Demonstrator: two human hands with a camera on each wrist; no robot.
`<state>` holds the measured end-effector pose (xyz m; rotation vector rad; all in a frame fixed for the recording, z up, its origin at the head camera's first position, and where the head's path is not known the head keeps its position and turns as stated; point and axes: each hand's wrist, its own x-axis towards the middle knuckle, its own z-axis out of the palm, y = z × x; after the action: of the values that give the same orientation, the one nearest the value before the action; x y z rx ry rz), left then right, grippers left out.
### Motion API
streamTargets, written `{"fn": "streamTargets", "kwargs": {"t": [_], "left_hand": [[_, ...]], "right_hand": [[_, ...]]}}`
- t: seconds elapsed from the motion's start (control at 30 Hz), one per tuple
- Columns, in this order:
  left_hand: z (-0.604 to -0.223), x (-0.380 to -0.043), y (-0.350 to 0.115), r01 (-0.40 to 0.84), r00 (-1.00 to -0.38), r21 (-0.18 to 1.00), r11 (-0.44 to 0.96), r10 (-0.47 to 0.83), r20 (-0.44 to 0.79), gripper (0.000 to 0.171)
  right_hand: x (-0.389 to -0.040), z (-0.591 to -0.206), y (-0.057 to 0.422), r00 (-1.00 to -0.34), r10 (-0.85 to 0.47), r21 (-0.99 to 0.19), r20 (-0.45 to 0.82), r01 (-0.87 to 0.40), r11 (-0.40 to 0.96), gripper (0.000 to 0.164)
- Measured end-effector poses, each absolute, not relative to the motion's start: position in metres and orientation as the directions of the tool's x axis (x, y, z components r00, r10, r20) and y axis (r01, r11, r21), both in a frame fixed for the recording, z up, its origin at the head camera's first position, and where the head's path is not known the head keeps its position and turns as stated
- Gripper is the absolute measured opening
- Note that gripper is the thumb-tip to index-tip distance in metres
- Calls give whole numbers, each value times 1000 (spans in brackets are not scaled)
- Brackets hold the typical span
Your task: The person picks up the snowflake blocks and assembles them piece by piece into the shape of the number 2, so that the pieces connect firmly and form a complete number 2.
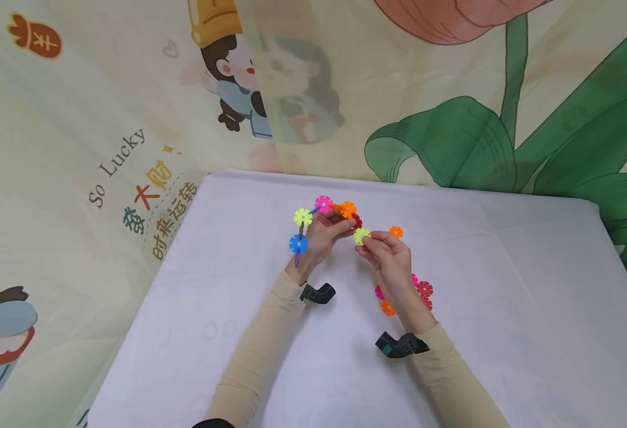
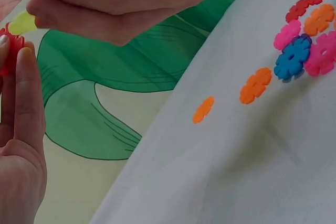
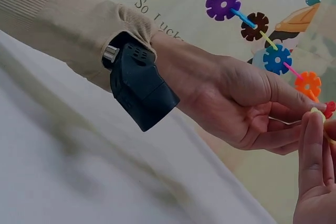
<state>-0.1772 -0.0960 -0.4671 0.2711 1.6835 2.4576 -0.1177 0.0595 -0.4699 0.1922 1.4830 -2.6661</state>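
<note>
A chain of notched plastic flower discs hangs around my left hand (image 1: pixel 321 238), running from a blue disc (image 1: pixel 298 244) past a pink disc (image 1: pixel 323 204) to an orange disc (image 1: pixel 348 209). My left thumb and fingers pinch the red disc (image 2: pixel 12 51) at the chain's end. Between thumb and fingertips, my right hand (image 1: pixel 393 258) holds a yellow-green disc (image 1: pixel 362 236). Its edge meets the red disc in the left wrist view; whether their slots are joined cannot be told. The right wrist view shows a purple disc (image 3: pixel 223 3) near the chain's other end.
Loose discs, among them a red disc (image 1: pixel 424 289) and an orange disc (image 1: pixel 388 307), lie on the white-covered table (image 1: pixel 227 238) beneath my right forearm. Farther back lies a single orange disc (image 1: pixel 396 232). A printed cloth (image 1: pixel 313 148) hangs behind the table.
</note>
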Motion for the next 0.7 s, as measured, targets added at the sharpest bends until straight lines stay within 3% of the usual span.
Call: {"fn": "streamTargets", "kwargs": {"t": [0.27, 0.7], "left_hand": [[-470, -176, -96, -32, -968, 945, -326, 246, 52, 35], [-481, -172, -90, -43, -950, 924, -379, 303, 80, 47]], "right_hand": [[-118, -469, 61, -979, -21, -827, -201, 181, -533, 14], [-111, -470, 58, -960, 30, -760, -278, 200, -618, 2]]}}
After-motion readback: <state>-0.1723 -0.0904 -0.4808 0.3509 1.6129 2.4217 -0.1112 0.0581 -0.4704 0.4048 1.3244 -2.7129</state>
